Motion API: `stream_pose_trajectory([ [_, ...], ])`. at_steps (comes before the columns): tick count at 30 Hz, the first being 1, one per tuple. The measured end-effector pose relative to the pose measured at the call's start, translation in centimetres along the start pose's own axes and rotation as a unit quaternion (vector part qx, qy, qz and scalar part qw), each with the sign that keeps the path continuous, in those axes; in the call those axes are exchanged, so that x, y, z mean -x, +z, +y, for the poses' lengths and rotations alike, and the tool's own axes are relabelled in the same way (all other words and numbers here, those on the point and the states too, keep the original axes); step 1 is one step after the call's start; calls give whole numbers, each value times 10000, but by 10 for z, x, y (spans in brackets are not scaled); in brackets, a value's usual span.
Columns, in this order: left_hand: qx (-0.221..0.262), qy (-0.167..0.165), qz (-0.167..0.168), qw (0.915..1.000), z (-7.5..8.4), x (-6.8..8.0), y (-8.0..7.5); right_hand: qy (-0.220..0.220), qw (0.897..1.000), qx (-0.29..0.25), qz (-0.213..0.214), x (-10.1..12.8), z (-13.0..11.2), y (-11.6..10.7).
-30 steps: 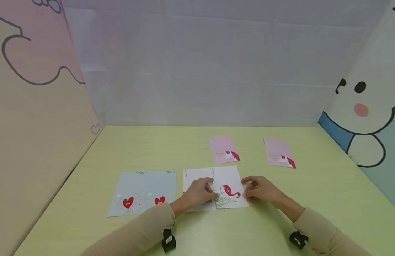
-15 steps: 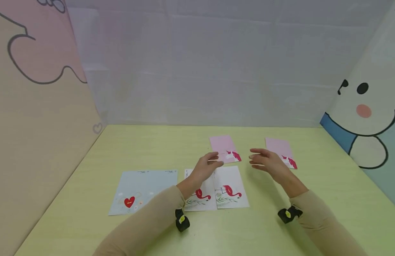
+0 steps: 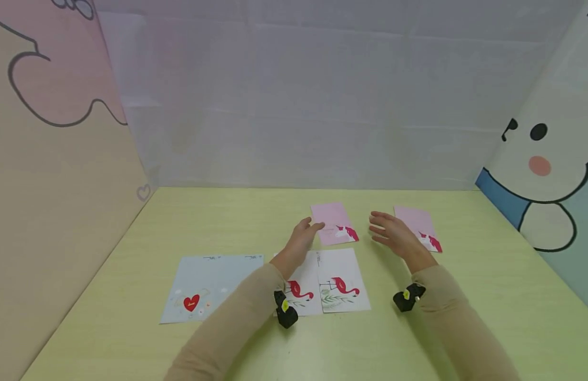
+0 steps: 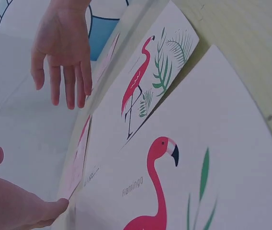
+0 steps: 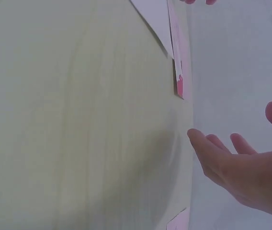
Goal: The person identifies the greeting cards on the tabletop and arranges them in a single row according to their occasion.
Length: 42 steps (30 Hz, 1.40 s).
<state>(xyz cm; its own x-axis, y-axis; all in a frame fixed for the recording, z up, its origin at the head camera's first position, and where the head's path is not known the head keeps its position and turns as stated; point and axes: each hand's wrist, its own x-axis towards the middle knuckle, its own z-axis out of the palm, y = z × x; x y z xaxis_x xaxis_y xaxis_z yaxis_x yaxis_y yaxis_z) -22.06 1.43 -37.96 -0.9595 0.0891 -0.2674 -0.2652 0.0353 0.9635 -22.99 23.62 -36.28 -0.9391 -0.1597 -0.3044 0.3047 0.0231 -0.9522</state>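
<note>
My left hand (image 3: 297,246) is raised over the left flamingo card (image 3: 310,274), empty, with its fingertips overlapping the left edge of the left pink unicorn card (image 3: 329,214) in the head view. Between the two pink cards hovers my right hand (image 3: 397,236), fingers extended and holding nothing; it partly covers the right pink unicorn card (image 3: 414,216). Beside the left flamingo card lies a second white flamingo card (image 3: 338,263), their long edges together. Both hands show again in the left wrist view, the right hand (image 4: 64,48) at the top with fingers hanging straight down.
Pale blue paper (image 3: 198,275) with a red heart lies at the left, partly behind my left sleeve (image 3: 236,323). The yellow-green table (image 3: 351,349) meets a white backdrop (image 3: 298,106) at the back and printed panels at both sides.
Both hands have left the flamingo cards and moved up and away toward the pink cards. The right flamingo card, earlier under my left fingers, lies alone beside the other.
</note>
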Motion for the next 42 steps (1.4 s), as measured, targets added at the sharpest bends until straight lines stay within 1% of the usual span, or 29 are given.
stream_pose_trajectory([
  [3, 295, -94, 50, 9995, -2, -4, 1, 120, 9997, -140, -163, -4, 2, 1],
  [6, 554, -230, 93, 9982, -2, -7, 2, 242, 9994, -166, -186, -8, 3, 3],
  [9, 516, -365, 142, 9979, -2, -9, 4, 307, 9994, -139, -112, -11, 4, 6],
  [12, 339, -482, 136, 9982, 0, -11, 6, 310, 9995, -66, -40, -13, 5, 8],
  [17, 137, -584, 96, 9982, 1, -13, 8, 301, 9995, 104, 5, -15, 6, 12],
  [21, 86, -559, 86, 9984, 1, -14, 8, 372, 9992, 127, 63, -18, 8, 13],
  [28, 139, -508, 74, 9986, 0, -16, 8, 370, 9992, 70, 129, -22, 11, 14],
  [34, 153, -468, 17, 9988, -1, -14, 6, 461, 9975, 352, 414, -22, 11, 18],
  [39, 27, -426, -15, 9991, -1, -14, 5, 391, 9973, 450, 432, -22, 11, 21],
  [42, -139, -408, 16, 9991, -2, -14, 5, 388, 9969, 489, 472, -22, 11, 22],
])
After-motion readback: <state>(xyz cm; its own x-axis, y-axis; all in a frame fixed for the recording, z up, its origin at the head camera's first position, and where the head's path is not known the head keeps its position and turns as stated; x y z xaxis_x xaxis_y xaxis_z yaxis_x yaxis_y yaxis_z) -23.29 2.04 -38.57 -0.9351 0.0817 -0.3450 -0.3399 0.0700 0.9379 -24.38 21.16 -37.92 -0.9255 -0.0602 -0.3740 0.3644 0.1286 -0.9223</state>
